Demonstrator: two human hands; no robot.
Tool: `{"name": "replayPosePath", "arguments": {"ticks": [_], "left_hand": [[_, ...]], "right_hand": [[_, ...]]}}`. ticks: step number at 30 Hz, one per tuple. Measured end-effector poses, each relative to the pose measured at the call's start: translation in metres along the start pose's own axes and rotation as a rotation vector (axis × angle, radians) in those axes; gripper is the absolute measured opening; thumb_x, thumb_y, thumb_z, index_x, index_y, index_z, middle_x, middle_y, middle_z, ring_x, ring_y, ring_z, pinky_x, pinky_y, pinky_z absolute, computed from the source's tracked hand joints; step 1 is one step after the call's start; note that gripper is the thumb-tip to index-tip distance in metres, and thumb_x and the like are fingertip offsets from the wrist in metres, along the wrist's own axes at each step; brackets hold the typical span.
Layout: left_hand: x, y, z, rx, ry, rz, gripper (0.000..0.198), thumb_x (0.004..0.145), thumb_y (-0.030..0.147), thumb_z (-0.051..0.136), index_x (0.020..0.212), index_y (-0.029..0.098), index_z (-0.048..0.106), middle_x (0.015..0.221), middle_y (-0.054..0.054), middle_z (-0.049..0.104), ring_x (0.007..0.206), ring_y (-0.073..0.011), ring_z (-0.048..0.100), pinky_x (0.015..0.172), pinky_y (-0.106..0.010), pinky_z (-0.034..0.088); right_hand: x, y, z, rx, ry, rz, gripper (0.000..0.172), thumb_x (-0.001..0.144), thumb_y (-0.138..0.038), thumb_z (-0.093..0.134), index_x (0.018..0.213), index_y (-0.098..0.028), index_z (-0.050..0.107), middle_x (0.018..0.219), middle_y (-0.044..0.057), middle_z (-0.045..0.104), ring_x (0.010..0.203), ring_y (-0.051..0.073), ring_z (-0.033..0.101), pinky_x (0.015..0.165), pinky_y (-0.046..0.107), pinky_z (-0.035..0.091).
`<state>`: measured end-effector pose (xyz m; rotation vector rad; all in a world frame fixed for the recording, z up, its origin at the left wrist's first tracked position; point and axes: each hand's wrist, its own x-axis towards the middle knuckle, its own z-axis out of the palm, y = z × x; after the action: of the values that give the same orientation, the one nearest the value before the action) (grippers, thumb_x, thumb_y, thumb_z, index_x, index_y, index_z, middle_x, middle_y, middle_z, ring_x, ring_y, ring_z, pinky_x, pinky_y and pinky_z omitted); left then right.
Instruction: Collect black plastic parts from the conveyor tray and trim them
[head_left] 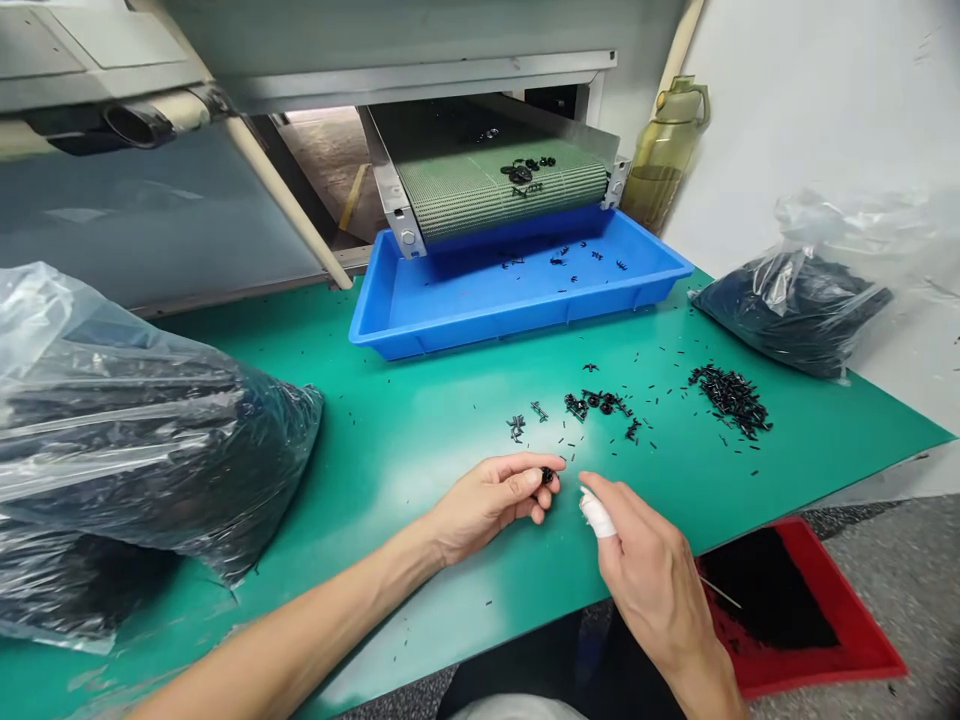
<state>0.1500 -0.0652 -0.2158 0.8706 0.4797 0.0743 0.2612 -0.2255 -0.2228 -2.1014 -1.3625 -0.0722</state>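
the left hand (501, 498), at the centre of the frame just below the middle, pinches a small black part (547, 476) between thumb and index finger, its other fingers curled beneath. the right hand (646, 552), just right of it and apart, has its index finger reaching toward the part and its thumb bound in a white wrap (598, 512); whether those fingertips grip anything, i cannot tell.

the green table (390, 430) has its near edge slanting from bottom centre to far right, passing under the right wrist. bare green lies between the left forearm and the blue tray (465, 338) at upper centre; loose black pieces (600, 403) sit just above the hands, and a pile of black pins (731, 402) is right of those.

fingers partly cover the held part (its exact shape is hard to make out). the left frame edge cuts off the plastic bag (172, 440), and the right forearm overlaps the red tray (877, 650) at lower right.
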Motion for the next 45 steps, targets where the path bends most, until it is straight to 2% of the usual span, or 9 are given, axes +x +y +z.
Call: {"name": "replayPosePath", "arguments": {"ticks": [4,11,22,26,31,36,38,41,45], "left_hand": [[0.001,-0.002,-0.001,-0.024,-0.041,0.032,0.028,0.083,0.025,0.069,0.109,0.015,0.066,0.088,-0.005,0.064,0.069,-0.0091,0.055,0.066,-0.024,0.043],[0.002,-0.004,-0.001,-0.038,-0.045,0.052,0.020,0.084,0.028,0.068,0.095,0.013,0.062,0.085,-0.005,0.066,0.067,-0.0091,0.056,0.066,-0.025,0.043],[-0.002,-0.006,0.003,0.221,0.004,0.113,0.027,0.087,0.037,0.064,0.099,0.013,0.061,0.077,-0.003,0.067,0.071,-0.0115,0.062,0.073,-0.028,0.049],[-0.003,-0.006,0.006,0.299,0.022,0.116,0.032,0.087,0.041,0.062,0.102,0.013,0.061,0.081,-0.005,0.069,0.075,-0.0138,0.065,0.076,-0.030,0.051],[-0.003,-0.009,0.011,0.347,0.090,0.150,0.023,0.084,0.035,0.067,0.086,0.013,0.062,0.073,-0.002,0.068,0.068,-0.0118,0.064,0.069,-0.027,0.052],[-0.002,-0.013,0.017,0.340,0.200,0.172,0.024,0.083,0.035,0.068,0.089,0.013,0.060,0.069,-0.002,0.068,0.066,-0.0127,0.064,0.067,-0.027,0.052],[-0.002,-0.013,0.018,0.309,0.237,0.179,0.028,0.082,0.035,0.069,0.097,0.014,0.058,0.071,-0.001,0.068,0.066,-0.0137,0.065,0.066,-0.028,0.053],[0.000,-0.013,0.018,0.284,0.250,0.189,0.033,0.083,0.037,0.067,0.106,0.015,0.056,0.087,-0.004,0.070,0.073,-0.0143,0.066,0.072,-0.030,0.053],[0.001,-0.012,0.013,0.258,0.202,0.207,0.022,0.088,0.035,0.061,0.097,0.015,0.061,0.098,-0.006,0.067,0.079,-0.0121,0.061,0.076,-0.028,0.050]], "right_hand": [[0.002,-0.001,0.001,0.009,-0.001,-0.033,0.032,0.097,-0.018,0.035,0.110,-0.017,0.064,0.088,0.008,0.066,0.075,0.018,0.062,0.065,0.028,0.047],[0.006,-0.006,-0.002,0.018,-0.023,-0.060,0.029,0.097,-0.017,0.036,0.107,-0.016,0.063,0.078,0.005,0.060,0.069,0.017,0.055,0.063,0.028,0.039],[0.010,-0.015,-0.001,-0.140,-0.089,-0.122,0.034,0.098,-0.013,0.027,0.109,-0.018,0.059,0.077,0.004,0.058,0.069,0.017,0.053,0.062,0.030,0.037],[0.006,-0.017,0.000,-0.188,-0.117,-0.087,0.032,0.096,-0.010,0.031,0.112,-0.017,0.058,0.080,0.004,0.058,0.071,0.018,0.054,0.063,0.030,0.039],[0.003,-0.025,0.004,-0.142,-0.149,-0.049,0.032,0.091,-0.005,0.035,0.112,-0.016,0.058,0.083,0.005,0.061,0.071,0.019,0.057,0.064,0.030,0.039],[0.005,-0.033,0.013,0.092,-0.121,0.169,0.028,0.089,-0.005,0.035,0.093,-0.019,0.059,0.073,0.002,0.062,0.061,0.016,0.057,0.055,0.027,0.032],[0.010,-0.028,0.012,0.160,-0.137,0.241,0.027,0.090,-0.008,0.036,0.089,-0.020,0.060,0.072,0.002,0.064,0.060,0.016,0.057,0.055,0.027,0.032],[0.024,-0.009,0.007,0.102,-0.082,0.303,0.026,0.093,-0.014,0.038,0.101,-0.019,0.063,0.083,0.006,0.068,0.071,0.019,0.061,0.061,0.027,0.036],[0.053,0.022,0.005,-0.098,-0.022,0.340,0.029,0.091,-0.015,0.044,0.114,-0.014,0.061,0.097,0.012,0.068,0.080,0.021,0.061,0.063,0.028,0.035]]}}
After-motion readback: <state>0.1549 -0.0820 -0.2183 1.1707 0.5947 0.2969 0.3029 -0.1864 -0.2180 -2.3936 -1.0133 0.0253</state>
